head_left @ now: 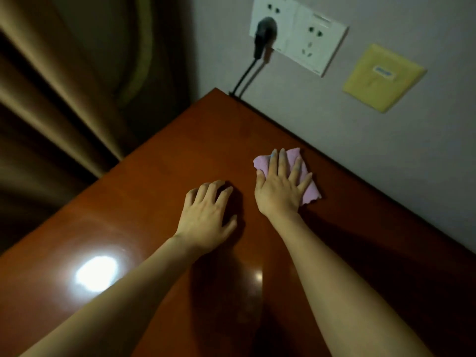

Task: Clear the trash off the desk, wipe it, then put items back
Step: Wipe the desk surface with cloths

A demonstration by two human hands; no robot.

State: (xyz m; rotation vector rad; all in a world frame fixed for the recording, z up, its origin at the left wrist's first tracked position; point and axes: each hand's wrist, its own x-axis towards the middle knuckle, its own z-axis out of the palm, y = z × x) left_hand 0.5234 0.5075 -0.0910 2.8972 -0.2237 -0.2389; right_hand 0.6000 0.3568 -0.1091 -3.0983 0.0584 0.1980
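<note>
A glossy reddish-brown wooden desk (180,155) fills the lower half of the head view. A pink cloth (293,157) lies on it close to the wall. My right hand (279,186) presses flat on the cloth with straight, spread fingers. My left hand (208,215) rests on the bare wood just left of it, fingertips bent down onto the surface, holding nothing. No trash or other items show on the desk.
A white double wall socket (309,39) holds a dark plug (265,32) whose cable (244,78) drops behind the desk's far corner. A yellow wall plate (383,78) sits to the right. Brown curtains (51,99) hang left of the desk.
</note>
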